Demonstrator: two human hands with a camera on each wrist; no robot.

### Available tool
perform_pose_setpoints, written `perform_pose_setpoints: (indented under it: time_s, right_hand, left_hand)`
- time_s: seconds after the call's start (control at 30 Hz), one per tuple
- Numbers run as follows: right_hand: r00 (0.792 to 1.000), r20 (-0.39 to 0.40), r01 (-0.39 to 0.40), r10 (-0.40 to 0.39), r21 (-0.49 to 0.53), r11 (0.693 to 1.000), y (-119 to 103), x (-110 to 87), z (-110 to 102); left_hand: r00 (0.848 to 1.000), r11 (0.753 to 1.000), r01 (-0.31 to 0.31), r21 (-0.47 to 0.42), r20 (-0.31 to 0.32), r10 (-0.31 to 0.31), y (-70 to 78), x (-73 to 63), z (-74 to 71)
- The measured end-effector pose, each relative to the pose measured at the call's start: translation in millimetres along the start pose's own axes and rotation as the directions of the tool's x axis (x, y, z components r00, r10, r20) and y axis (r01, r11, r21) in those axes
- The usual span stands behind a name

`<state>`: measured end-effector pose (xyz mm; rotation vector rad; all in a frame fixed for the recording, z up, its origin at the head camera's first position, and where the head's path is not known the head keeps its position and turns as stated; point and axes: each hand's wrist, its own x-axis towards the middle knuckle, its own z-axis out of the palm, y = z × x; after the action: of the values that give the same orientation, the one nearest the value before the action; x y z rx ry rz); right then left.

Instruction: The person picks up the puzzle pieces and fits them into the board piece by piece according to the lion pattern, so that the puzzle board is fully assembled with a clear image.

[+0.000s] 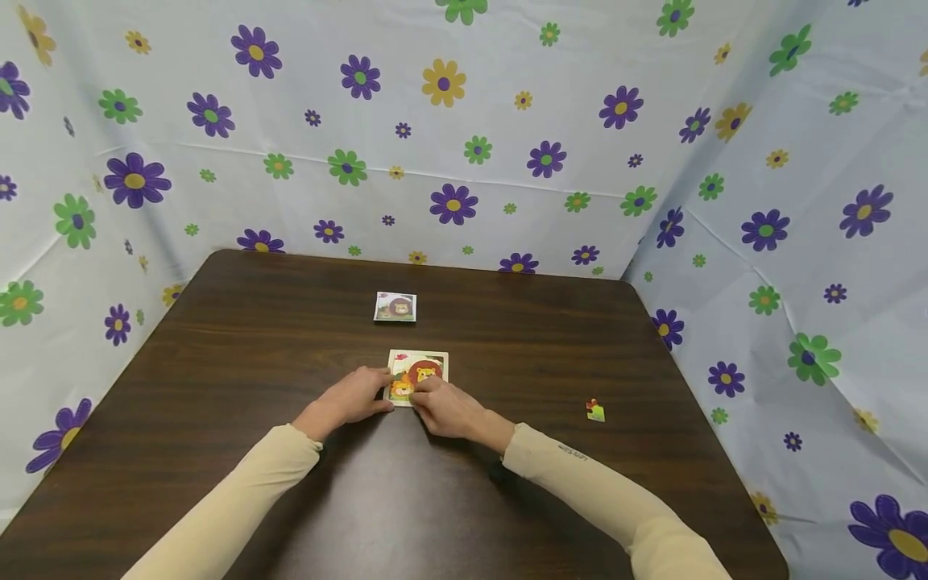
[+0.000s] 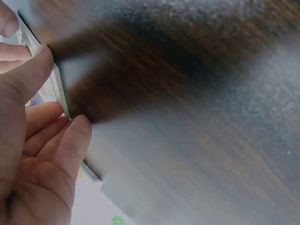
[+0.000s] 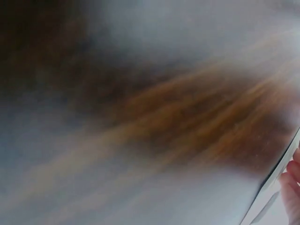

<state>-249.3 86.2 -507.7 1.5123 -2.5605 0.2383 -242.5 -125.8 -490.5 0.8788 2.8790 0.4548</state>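
A small lion jigsaw puzzle [image 1: 424, 370] in a pale tray lies on the dark table. My left hand [image 1: 351, 395] grips the tray at its left side, thumb by the near corner and fingers along the edge. Over the puzzle's lower part bends my right hand [image 1: 451, 409], thumb and fingertips close together on the picture. I cannot tell whether it pinches a piece, since the fingers cover that spot. In the left wrist view, thumbs from both hands meet the tray's edge [image 2: 61, 91]. The right wrist view catches only fingers [image 3: 290, 190] beside a pale edge.
Behind the puzzle lies a picture card [image 1: 395, 307] with the same lion design. A loose yellow-green and red puzzle piece [image 1: 596, 413] rests to the right. Flower-printed white curtains [image 1: 486, 225] stand around the brown table [image 1: 522, 346].
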Motion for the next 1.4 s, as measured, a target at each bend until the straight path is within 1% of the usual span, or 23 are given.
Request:
perform_pose_setpoints:
  time_s: [0.07, 0.3, 0.47, 0.63, 0.8, 0.93, 1.03, 1.17, 1.3, 1.4]
  right_hand:
    - [1.0, 0.005, -0.001, 0.001, 0.012, 1.0, -1, -0.2, 1]
    - [0.999, 0.036, -0.014, 0.013, 0.038, 0.999, -1, 0.2, -1]
    - [0.997, 0.074, -0.019, 0.012, 0.096, 0.995, 4, 3.7, -6]
    - [0.995, 0.098, -0.043, 0.032, 0.11, 0.993, 10, 5.5, -8]
    - [0.994, 0.101, -0.041, 0.03, 0.109, 0.993, 13, 6.4, -7]
    - [0.996, 0.089, -0.04, 0.033, 0.084, 0.996, 13, 4.2, -5]
    - [0.998, 0.057, -0.038, 0.034, 0.065, 0.997, 13, 1.8, -3]
    - [1.0, 0.026, -0.002, 0.002, 0.022, 1.0, 12, 1.5, -1]
    - [0.997, 0.049, 0.071, -0.068, -0.072, 0.995, 10, 0.0, -3]
    - [0.994, 0.07, 0.093, -0.087, -0.09, 0.992, 10, -2.5, -5]
  left_hand:
    - [1.0, 1.0, 0.006, -0.003, 0.008, -0.006, 0.3, -0.2, 0.9]
    - [1.0, 1.0, -0.003, -0.002, 0.018, 0.003, -0.1, 0.8, 2.7]
    - [1.0, 1.0, 0.007, -0.003, 0.019, -0.007, 0.1, 1.1, 0.4]
    - [0.999, 1.0, 0.0, -0.004, 0.039, 0.0, 0.2, 1.2, -0.4]
    - [0.999, 1.0, 0.011, -0.001, 0.043, -0.011, 0.0, 0.8, -1.6]
    - [0.999, 1.0, 0.01, -0.003, 0.047, -0.01, -0.1, 1.0, -1.4]
    - [0.999, 1.0, 0.007, -0.005, 0.035, -0.007, -0.1, 1.5, -0.4]
    - [1.0, 1.0, 0.007, 0.0, 0.02, -0.007, -1.5, 1.5, -0.5]
    - [1.0, 1.0, 0.002, 0.006, 0.016, -0.002, -2.0, 1.9, -0.8]
    - [1.0, 1.0, -0.004, 0.011, 0.008, 0.004, -1.5, 2.5, -0.5]
